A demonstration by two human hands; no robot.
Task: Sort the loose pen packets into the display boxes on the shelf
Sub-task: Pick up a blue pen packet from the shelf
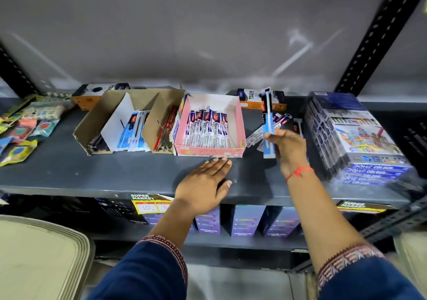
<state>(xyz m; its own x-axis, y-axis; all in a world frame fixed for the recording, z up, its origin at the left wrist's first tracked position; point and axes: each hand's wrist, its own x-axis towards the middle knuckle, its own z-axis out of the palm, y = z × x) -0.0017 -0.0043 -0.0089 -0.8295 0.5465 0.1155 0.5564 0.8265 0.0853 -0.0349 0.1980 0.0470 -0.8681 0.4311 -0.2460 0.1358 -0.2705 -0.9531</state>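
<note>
A: Entry. Right hand [285, 148] holds one blue pen packet [268, 124] upright, pinched low on its length between thumb and fingers [269, 137]; the top end stands free above the hand. Left hand [203, 184] lies flat on the shelf [69, 172], fingers spread, holding nothing, tips just short of the pink display box [209, 126].

B: Packet position relative to the boxes?

A: At 3 o'clock of the pink box, above the loose pile [272, 128] that lies between that box and the wrapped crayon stack [353, 135]. The brown divided boxes [129, 124] sit at 9 o'clock of the pink one, touching it.

B: Risks?

A: Judgement only. (1) Wrong bin: the pink box holds white-and-navy packets, while the light blue ones stand in the middle brown compartment, so the nearest slot is likely not the matching one. (2) A low pinch on a long, thin packet lets it swing or slip (frame is motion-blurred, so grip detail is uncertain). (3) Crossing toward 9 o'clock, the wrist could catch the pink box's rim and shift it; the left hand is near enough to steady it.
</note>
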